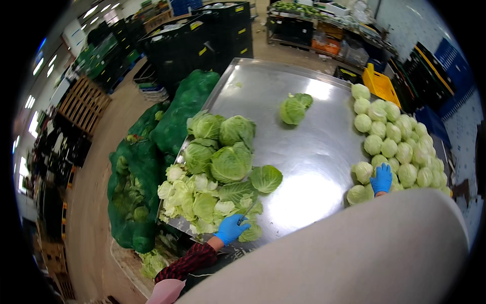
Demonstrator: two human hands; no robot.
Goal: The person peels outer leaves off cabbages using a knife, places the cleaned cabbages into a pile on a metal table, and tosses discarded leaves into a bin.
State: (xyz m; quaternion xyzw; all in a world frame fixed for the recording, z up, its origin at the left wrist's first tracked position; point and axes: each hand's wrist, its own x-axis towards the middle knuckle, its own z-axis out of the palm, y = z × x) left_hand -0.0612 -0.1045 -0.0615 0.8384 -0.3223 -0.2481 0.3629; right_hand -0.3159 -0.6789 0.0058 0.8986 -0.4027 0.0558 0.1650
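Note:
My left hand, in a blue glove, grips a small knife at the near edge of a metal table. Loose outer cabbage leaves lie beside and beyond it. Behind them, several untrimmed green cabbages sit together, and one leafy cabbage stands apart towards the far side. My right hand, also blue-gloved, rests with fingers extended on a heap of pale trimmed cabbages at the right. Its palm side is hidden.
Green mesh sacks, some showing cabbages, stand against the table's left side. Dark stacked crates are beyond it. A yellow crate stands behind the pale heap. A large pale surface covers the lower right of the view.

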